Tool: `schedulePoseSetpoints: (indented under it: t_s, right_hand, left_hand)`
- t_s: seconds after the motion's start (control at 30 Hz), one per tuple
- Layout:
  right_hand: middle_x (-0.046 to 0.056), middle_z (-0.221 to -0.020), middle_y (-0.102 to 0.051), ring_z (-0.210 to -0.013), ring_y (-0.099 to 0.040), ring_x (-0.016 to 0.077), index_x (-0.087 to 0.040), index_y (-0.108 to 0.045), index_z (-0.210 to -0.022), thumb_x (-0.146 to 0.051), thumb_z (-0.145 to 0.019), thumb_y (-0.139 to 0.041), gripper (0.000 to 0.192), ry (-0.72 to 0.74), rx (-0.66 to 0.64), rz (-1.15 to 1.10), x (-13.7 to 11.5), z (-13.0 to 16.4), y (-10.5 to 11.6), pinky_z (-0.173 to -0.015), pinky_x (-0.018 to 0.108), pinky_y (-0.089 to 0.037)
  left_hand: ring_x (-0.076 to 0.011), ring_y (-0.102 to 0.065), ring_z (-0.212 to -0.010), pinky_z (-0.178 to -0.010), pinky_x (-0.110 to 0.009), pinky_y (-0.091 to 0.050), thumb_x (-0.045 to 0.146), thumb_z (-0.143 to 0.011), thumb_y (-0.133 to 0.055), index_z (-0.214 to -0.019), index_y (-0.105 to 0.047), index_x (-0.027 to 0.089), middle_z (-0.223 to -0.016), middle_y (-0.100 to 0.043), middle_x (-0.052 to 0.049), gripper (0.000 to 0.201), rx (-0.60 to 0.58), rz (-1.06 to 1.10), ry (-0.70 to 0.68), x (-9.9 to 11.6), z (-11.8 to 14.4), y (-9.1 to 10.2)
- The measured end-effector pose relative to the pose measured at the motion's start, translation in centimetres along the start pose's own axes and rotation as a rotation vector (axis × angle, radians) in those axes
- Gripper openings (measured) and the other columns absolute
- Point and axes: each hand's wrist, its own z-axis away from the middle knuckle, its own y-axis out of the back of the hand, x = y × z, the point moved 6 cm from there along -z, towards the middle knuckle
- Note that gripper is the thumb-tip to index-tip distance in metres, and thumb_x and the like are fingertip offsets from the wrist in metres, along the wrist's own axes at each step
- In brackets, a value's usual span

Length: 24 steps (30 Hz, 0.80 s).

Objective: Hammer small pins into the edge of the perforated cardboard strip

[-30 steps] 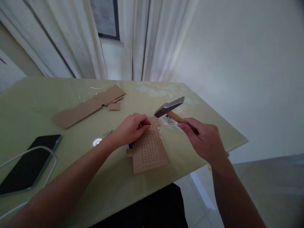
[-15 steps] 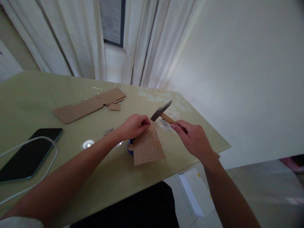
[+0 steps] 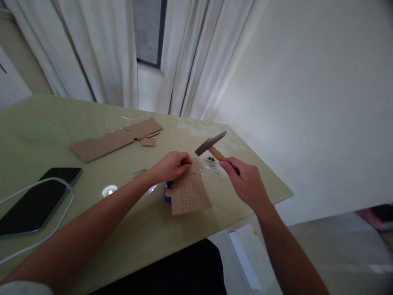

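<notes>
Right hand (image 3: 247,184) grips the wooden handle of the hammer (image 3: 211,144) — head raised above the far end of the perforated cardboard piece (image 3: 189,191). Left hand (image 3: 171,166) has fingertips pinched at that far edge; whatever they pinch is too small to make out. Cardboard lies on the table (image 3: 46,131) near its front edge — over a blue object (image 3: 167,193). Phone (image 3: 35,203) far left.
</notes>
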Motion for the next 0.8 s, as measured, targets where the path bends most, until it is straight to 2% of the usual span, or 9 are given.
schedulePoseSetpoints:
  t_s: [0.2, 0.43, 0.63, 0.8]
  right_hand:
    - [0.007, -0.092, -0.081, -0.082, -0.074, 0.0257, -0.026, -0.078, -0.103, -0.055, -0.115, -0.046, 0.045, 0.029, -0.125, 0.074, 0.1, 0.3, -2.4, -0.071, 0.032, -0.038]
    - [0.003, -0.076, -0.074, -0.067, -0.067, 0.022, -0.024, -0.076, -0.102, -0.057, -0.115, -0.048, 0.045, -0.008, 0.013, 0.005, 0.1, 0.3, -0.9, -0.066, 0.031, -0.035]
    - [0.007, -0.092, -0.082, -0.08, -0.074, 0.0271, -0.025, -0.077, -0.104, -0.055, -0.117, -0.044, 0.046, 0.025, -0.139, 0.126, 0.1, 0.6, -2.8, -0.069, 0.033, -0.036]
    - [0.005, -0.081, -0.077, -0.072, -0.071, 0.0238, -0.025, -0.077, -0.102, -0.057, -0.116, -0.045, 0.047, 0.004, -0.046, 0.06, 0.1, 0.5, -2.0, -0.067, 0.032, -0.038]
  left_hand:
    - [-0.0184, -0.069, -0.074, -0.072, -0.03, -0.049, 0.021, -0.096, -0.071, -0.089, -0.073, 0.02, -0.081, -0.076, -0.002, 0.008, -0.005, -0.01, -0.009, 0.1, 0.1, 0.1]
    - [-0.0181, -0.069, -0.075, -0.072, -0.03, -0.05, 0.021, -0.095, -0.071, -0.091, -0.073, 0.02, -0.083, -0.077, -0.003, 0.006, -0.005, -0.017, -0.01, -0.2, 0.1, 0.0]
    - [-0.0195, -0.069, -0.075, -0.072, -0.031, -0.049, 0.023, -0.095, -0.071, -0.089, -0.074, 0.02, -0.081, -0.076, -0.003, 0.008, -0.011, -0.048, -0.011, -0.1, 0.2, 0.0]
    - [-0.0196, -0.07, -0.076, -0.075, -0.032, -0.051, 0.022, -0.095, -0.069, -0.092, -0.075, 0.021, -0.084, -0.078, -0.004, 0.007, -0.019, -0.06, -0.009, -0.1, 0.2, -0.1]
